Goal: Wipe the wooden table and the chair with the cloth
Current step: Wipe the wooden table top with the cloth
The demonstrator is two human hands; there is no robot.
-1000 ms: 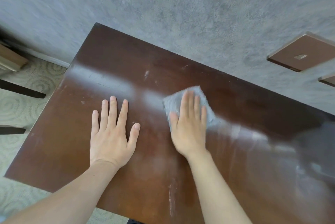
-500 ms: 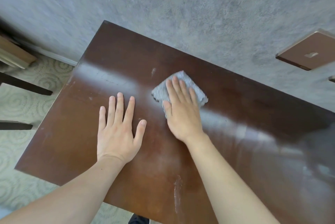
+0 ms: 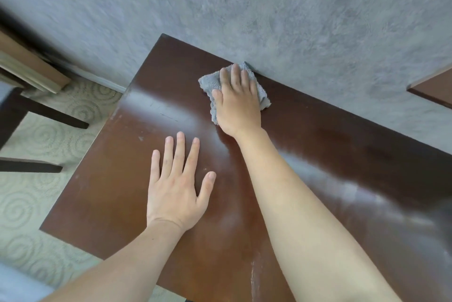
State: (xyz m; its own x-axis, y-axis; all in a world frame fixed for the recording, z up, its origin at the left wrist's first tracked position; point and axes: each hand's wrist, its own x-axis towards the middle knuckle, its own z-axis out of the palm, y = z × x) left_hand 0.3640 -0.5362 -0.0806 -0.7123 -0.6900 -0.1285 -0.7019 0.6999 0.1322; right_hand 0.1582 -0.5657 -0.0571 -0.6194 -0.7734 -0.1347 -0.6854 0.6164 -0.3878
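Note:
A dark brown wooden table (image 3: 342, 155) stands against a grey textured wall. A folded grey cloth (image 3: 210, 83) lies at the table's far edge, touching the wall. My right hand (image 3: 238, 101) presses flat on the cloth with straight fingers. My left hand (image 3: 177, 184) rests flat on the bare tabletop nearer to me, fingers spread. Dark chair legs (image 3: 49, 116) show at the left over the carpet; the rest of the chair is out of view.
The grey wall (image 3: 269, 8) runs right behind the table. Patterned beige carpet (image 3: 36, 191) lies to the left. A brown panel (image 3: 435, 89) juts from the wall at the right edge. A wooden furniture piece (image 3: 29, 67) sits at the far left.
My right hand has pushed the cloth away from me, from the middle of the table to its far edge by the wall. My left hand stays flat on the tabletop.

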